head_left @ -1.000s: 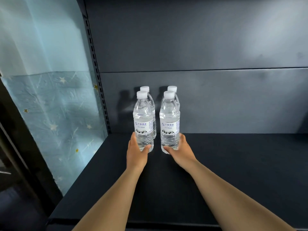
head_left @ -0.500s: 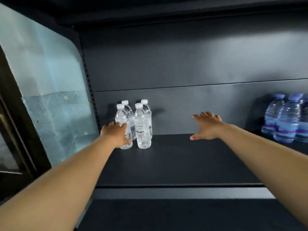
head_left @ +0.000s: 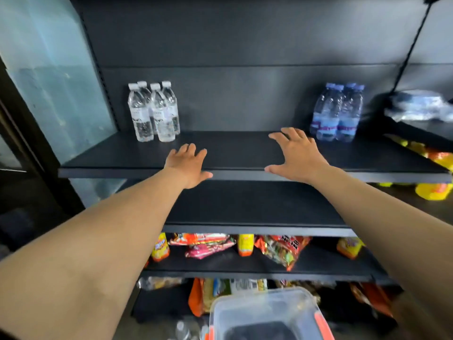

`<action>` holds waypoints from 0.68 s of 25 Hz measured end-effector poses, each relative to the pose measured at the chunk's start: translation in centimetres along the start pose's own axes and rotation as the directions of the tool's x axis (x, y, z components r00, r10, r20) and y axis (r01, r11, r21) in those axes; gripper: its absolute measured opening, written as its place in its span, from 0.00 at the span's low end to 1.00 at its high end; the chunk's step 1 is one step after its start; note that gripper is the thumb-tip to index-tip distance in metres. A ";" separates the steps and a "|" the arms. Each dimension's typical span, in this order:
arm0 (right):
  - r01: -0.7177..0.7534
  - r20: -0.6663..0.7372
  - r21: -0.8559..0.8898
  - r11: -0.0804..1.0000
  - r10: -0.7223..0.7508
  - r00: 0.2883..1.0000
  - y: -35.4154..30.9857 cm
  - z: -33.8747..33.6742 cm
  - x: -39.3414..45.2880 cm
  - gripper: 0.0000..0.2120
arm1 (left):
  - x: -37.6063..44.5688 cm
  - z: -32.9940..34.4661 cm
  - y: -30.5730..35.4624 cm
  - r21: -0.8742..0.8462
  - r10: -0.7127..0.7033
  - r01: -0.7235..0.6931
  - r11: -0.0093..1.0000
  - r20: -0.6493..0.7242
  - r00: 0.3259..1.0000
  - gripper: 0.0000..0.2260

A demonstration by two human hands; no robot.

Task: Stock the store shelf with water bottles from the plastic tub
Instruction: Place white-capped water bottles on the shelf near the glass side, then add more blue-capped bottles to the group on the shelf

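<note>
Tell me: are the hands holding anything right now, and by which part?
Nothing is held. The left hand and right hand are both open and empty, fingers spread, apart from the white-capped bottles.

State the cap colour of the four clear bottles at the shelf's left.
White caps on the clear plastic bottles, seen in the head view.

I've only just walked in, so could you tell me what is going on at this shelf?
A person is stocking a dark store shelf with water. Four clear white-capped bottles stand in a tight group at its left end, and a cluster of blue-capped bottles stands toward the right. Neither hand holds anything: the left hand and right hand are spread open over the shelf's front edge. The clear plastic tub sits below, near the snack shelves.
</note>
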State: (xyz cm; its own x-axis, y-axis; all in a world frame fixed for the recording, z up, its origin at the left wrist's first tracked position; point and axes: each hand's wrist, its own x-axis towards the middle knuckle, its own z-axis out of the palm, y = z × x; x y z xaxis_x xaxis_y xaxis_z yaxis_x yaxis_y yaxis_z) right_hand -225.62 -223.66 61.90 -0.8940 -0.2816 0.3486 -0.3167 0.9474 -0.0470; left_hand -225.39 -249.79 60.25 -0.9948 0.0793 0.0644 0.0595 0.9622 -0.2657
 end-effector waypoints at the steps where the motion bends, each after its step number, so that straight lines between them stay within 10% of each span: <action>1: -0.015 0.021 0.004 1.000 0.014 1.000 0.8 0.9 -2.1 0.39 | -1.2 1.1 1.7 -0.005 0.024 -0.024 1.000 0.003 1.000 0.32; 17: -0.395 0.433 0.029 0.918 0.345 0.833 11.8 15.2 -42.6 0.36 | -26.6 22.3 28.9 -0.341 0.335 -0.265 0.902 0.164 0.928 0.31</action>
State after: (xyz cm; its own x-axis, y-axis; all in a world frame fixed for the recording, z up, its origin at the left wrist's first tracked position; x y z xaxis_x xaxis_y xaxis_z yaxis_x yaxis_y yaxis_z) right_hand -196.14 -202.84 32.25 -0.9911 0.0259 -0.1309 0.0530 0.9768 -0.2075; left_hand -199.11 -229.93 29.47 -0.9168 0.3527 -0.1871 0.3453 0.9357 0.0718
